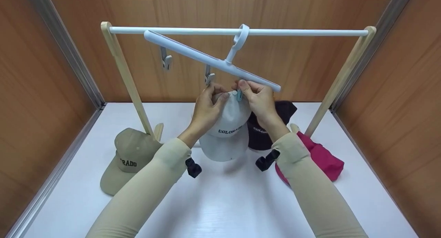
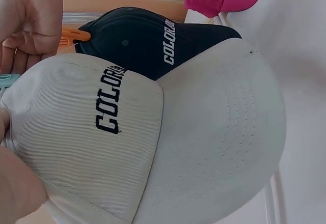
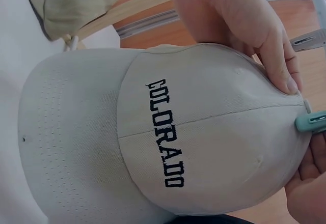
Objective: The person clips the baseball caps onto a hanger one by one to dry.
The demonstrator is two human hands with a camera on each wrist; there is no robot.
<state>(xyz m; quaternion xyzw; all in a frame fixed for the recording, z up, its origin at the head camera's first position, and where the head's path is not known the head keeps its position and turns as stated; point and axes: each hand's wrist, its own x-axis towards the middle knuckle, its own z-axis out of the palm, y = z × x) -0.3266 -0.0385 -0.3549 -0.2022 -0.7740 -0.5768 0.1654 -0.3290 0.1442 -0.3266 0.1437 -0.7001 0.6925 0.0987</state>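
A white baseball cap lettered COLORADO hangs brim down below a tilted pale blue clip hanger. At the cap's top, a teal clip sits on the fabric. My left hand pinches the crown beside this clip, its thumb on the cloth in the right wrist view. My right hand grips the teal clip between thumb and fingers; some of its fingers are hidden behind the cap. Just behind, a black cap hangs from an orange clip.
The hanger's hook loops over a white rod on a wooden stand. Two grey clips hang from the hanger's raised left side. On the white table lie a khaki cap at left and a magenta cap at right.
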